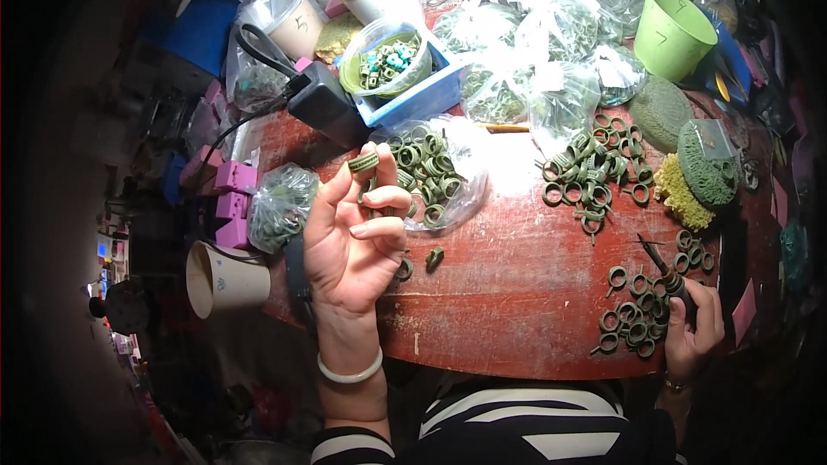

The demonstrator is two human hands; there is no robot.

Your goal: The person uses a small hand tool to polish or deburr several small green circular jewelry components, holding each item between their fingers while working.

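My left hand [355,241] is raised over the left part of the red table, palm turned up. Its thumb and forefinger pinch a dark green ring [363,162] with a ridged band, and more green pieces show among the curled fingers. Behind it, a pile of green rings [422,164] lies on a see-through plastic bag. Two loose green pieces lie near the wrist, one being a small ring [434,258]. At the right edge my right hand [696,327] is closed round the dark handle of a thin-tipped tool [662,267], directly above a cluster of green rings [636,314].
Another ring pile [594,164] lies farther back, beside green and yellow sponge-like pads [706,168]. Knotted plastic bags [551,43], a green cup [674,32] and a blue basket [413,96] line the back. A black adapter [326,108] and white cup [228,280] stand left.
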